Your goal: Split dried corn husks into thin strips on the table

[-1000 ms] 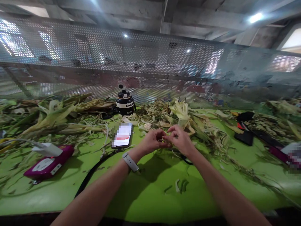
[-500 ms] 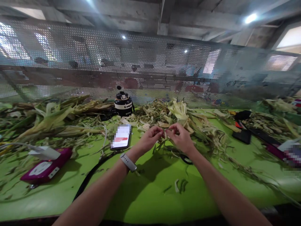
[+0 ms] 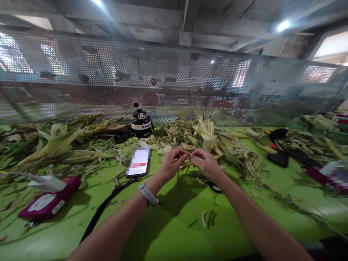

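Observation:
Over the green tabletop [image 3: 174, 217], my left hand [image 3: 172, 165] and my right hand [image 3: 206, 165] are held close together, fingertips almost meeting. Thumb and forefinger are pinched on each hand. Between them is a thin, pale strip of corn husk [image 3: 200, 158], mostly hidden by the fingers. A grey band is round my left wrist. Just behind the hands lies a heap of dried corn husks [image 3: 205, 132]. Close to my right wrist is a dark ring-shaped object [image 3: 214, 187], partly covered by it. Small husk scraps [image 3: 208, 218] lie nearer to me.
Left of my hands lie a lit phone [image 3: 139, 161], a black strap [image 3: 99, 214] and a purple power strip [image 3: 50, 199] with a white charger. A black bottle [image 3: 141, 125] stands behind. Husks [image 3: 54, 143] cover the far left. A perforated metal screen [image 3: 168, 79] closes the back.
My fingertips stay pinched together at nearly the same place, and less of the pale strip shows between them. The view has shifted slightly.

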Demonstrator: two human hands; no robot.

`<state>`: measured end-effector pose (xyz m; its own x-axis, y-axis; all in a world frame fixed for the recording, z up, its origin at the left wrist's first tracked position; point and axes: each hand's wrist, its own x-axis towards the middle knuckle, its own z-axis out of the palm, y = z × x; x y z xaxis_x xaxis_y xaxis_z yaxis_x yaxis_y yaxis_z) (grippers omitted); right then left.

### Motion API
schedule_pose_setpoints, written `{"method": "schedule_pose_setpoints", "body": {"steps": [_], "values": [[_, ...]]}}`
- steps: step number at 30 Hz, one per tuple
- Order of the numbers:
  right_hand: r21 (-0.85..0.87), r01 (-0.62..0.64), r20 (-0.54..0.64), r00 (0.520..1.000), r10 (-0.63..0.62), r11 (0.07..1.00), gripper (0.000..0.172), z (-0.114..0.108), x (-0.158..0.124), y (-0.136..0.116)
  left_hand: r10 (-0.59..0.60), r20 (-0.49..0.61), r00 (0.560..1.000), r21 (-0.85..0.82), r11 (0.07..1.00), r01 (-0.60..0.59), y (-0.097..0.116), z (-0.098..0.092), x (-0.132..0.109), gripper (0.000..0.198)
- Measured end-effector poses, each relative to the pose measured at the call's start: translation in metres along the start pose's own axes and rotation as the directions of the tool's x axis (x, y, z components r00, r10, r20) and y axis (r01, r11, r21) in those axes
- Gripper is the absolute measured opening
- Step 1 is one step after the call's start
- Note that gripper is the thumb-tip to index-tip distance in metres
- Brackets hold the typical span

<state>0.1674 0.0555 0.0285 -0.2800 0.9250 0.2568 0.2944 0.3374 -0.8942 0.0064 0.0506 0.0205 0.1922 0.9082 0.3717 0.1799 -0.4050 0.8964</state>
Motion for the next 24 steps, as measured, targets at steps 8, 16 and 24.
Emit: {"method": "schedule_pose_setpoints", "body": {"steps": [8, 16, 24], "values": [[0.027, -0.004, 0.032, 0.999, 0.004, 1.0, 0.018, 0.0015, -0.0008, 0.0029, 0.035, 0.022, 0.999, 0.029, 0.999, -0.036, 0.0045, 0.0007, -0.0012, 0.021], [-0.077, 0.017, -0.019, 1.0, -0.018, 0.997, 0.014, 0.0011, 0.0, 0.0046, 0.136, -0.053, 0.989, 0.089, 0.987, -0.131, -0.0047, 0.0025, -0.0009, 0.02], [-0.072, 0.072, -0.05, 0.996, -0.075, 0.995, 0.012, 0.0047, -0.0038, 0.0043, 0.125, -0.056, 0.991, 0.167, 0.979, -0.114, 0.0003, 0.0042, -0.0045, 0.016]]}}
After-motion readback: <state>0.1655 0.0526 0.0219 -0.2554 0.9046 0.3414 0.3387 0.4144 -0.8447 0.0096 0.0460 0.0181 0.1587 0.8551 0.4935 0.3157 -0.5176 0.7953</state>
